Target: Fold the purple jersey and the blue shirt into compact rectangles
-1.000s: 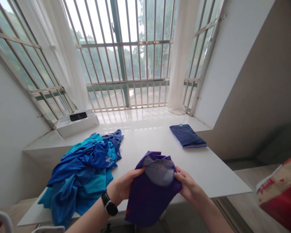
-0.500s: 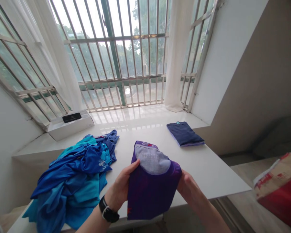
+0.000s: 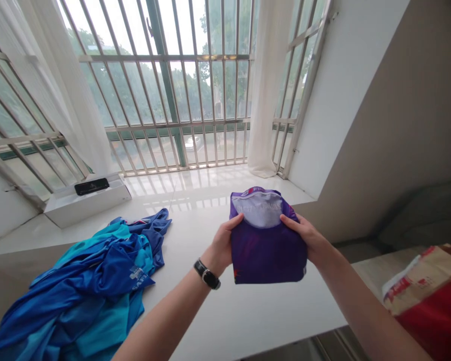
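A folded purple shirt (image 3: 268, 255) is held out over the white table, its collar and pale grey inner neck facing up. My left hand (image 3: 225, 240) grips its left side, thumb on top near the neckline. On the opposite edge, my right hand (image 3: 308, 235) is closed on it with the thumb over the shoulder. The fingers beneath the fabric are hidden. The folded navy garment at the back right of the table is now out of sight behind the purple shirt. At the left lies a loose heap of blue and turquoise shirts (image 3: 97, 281), apart from both hands.
The white table (image 3: 195, 311) meets a window ledge behind, below a barred window with white curtains (image 3: 265, 100). A white box (image 3: 78, 200) with a black phone-like object (image 3: 92, 186) stands back left. A red and tan bag (image 3: 428, 291) is at the right.
Both hands have carried the purple shirt forward and to the right, over the spot of the folded navy garment. My right thumb now rests on top of the shirt. The view has shifted right.
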`<action>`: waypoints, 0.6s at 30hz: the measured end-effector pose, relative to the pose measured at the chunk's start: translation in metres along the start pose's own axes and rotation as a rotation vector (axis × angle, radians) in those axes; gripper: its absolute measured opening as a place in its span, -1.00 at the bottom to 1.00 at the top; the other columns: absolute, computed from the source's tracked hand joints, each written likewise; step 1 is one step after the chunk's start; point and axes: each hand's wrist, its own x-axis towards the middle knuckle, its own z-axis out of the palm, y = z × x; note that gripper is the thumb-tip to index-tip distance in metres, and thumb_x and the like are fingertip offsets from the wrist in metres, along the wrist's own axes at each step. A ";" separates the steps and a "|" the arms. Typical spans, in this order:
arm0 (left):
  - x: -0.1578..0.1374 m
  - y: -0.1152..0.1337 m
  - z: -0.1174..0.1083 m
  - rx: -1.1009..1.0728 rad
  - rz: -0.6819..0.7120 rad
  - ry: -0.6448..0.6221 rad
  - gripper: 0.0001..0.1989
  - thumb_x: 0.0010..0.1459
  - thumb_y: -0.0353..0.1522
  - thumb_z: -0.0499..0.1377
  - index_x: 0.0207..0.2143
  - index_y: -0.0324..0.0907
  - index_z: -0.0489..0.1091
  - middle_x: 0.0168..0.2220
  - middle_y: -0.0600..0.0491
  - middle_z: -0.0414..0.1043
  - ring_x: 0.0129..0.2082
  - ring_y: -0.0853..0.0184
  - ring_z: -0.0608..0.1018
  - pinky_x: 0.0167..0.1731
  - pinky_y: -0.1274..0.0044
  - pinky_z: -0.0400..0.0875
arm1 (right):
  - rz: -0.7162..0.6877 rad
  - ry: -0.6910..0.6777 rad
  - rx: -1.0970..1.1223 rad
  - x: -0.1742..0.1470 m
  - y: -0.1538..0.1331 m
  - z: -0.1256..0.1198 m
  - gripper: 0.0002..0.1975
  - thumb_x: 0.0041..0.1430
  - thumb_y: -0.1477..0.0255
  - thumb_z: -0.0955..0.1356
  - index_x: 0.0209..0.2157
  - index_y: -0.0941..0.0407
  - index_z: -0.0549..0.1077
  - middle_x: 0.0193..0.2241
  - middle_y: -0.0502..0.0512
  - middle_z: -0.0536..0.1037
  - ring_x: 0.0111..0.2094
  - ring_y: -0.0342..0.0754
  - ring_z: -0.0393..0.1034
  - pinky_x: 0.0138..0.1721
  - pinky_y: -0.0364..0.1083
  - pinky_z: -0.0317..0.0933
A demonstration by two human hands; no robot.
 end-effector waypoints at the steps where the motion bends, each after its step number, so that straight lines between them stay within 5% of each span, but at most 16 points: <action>1: 0.019 0.003 0.005 0.001 0.022 -0.013 -0.58 0.27 -0.30 0.19 0.10 -0.39 0.38 -0.12 -0.19 0.59 -0.04 0.03 0.60 0.10 0.26 0.43 | -0.033 0.011 -0.013 0.013 -0.013 -0.008 -0.64 0.04 0.29 0.52 -0.12 0.09 0.54 -0.31 0.14 0.67 -0.26 0.14 0.59 -0.20 0.02 0.47; 7: 0.136 0.006 0.015 -0.088 0.071 -0.035 -0.58 0.27 -0.32 0.16 0.11 -0.38 0.36 -0.07 -0.20 0.56 -0.04 0.03 0.60 0.06 0.23 0.45 | -0.096 -0.067 -0.077 0.097 -0.062 -0.068 -0.67 0.18 0.44 0.41 0.00 0.09 0.50 -0.21 0.08 0.67 -0.23 -0.01 0.58 -0.16 -0.10 0.45; 13: 0.209 -0.034 -0.021 -0.200 -0.031 0.097 -0.62 0.27 -0.39 0.06 0.08 -0.41 0.35 -0.10 -0.25 0.57 -0.10 0.03 0.62 -0.02 0.24 0.51 | 0.203 0.017 -0.182 0.145 -0.009 -0.134 -0.75 0.15 0.43 0.44 -0.11 0.17 0.53 -0.28 0.13 0.67 -0.33 -0.06 0.57 -0.25 -0.13 0.45; 18: 0.229 -0.041 -0.031 -0.166 -0.080 0.082 -0.64 0.19 -0.37 0.15 0.01 -0.38 0.41 -0.13 -0.24 0.57 -0.14 0.02 0.63 -0.06 0.25 0.52 | 0.214 0.010 -0.192 0.144 0.005 -0.146 -0.70 0.10 0.37 0.50 -0.13 0.17 0.52 -0.26 0.17 0.67 -0.35 -0.03 0.57 -0.31 -0.13 0.45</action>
